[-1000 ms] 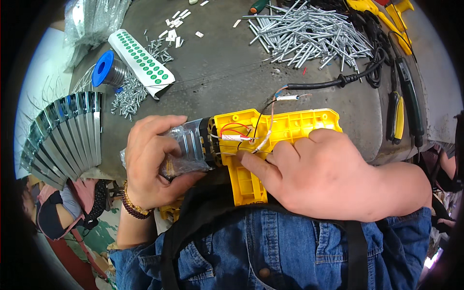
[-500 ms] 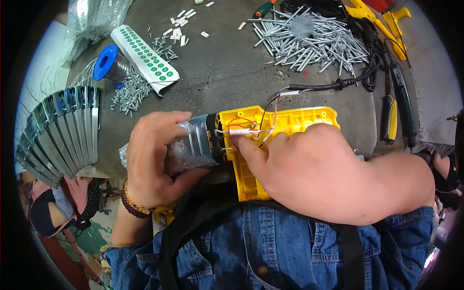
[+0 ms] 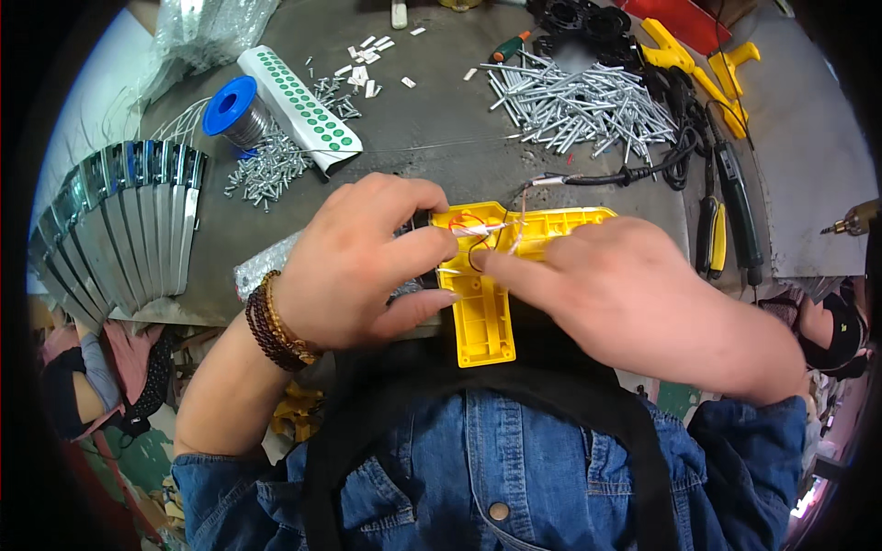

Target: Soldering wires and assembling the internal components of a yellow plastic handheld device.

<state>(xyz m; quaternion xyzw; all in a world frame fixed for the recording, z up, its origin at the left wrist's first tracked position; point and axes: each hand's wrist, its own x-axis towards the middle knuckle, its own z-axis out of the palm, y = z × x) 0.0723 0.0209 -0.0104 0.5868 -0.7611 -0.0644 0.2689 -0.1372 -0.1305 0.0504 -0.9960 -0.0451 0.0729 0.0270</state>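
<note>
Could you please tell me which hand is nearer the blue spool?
Left: the left hand is below and right of the blue spool; the right hand is farther right, over the yellow housing.

Dark part (image 3: 423, 220) mostly hidden behind left grip (image 3: 363, 253), red tray (image 3: 678, 22) cropped above

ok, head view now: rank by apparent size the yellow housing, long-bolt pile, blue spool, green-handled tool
1. Yellow housing and long-bolt pile: too close to rank, since the left hand and right hand hide part of the housing
2. Blue spool
3. Green-handled tool
</note>
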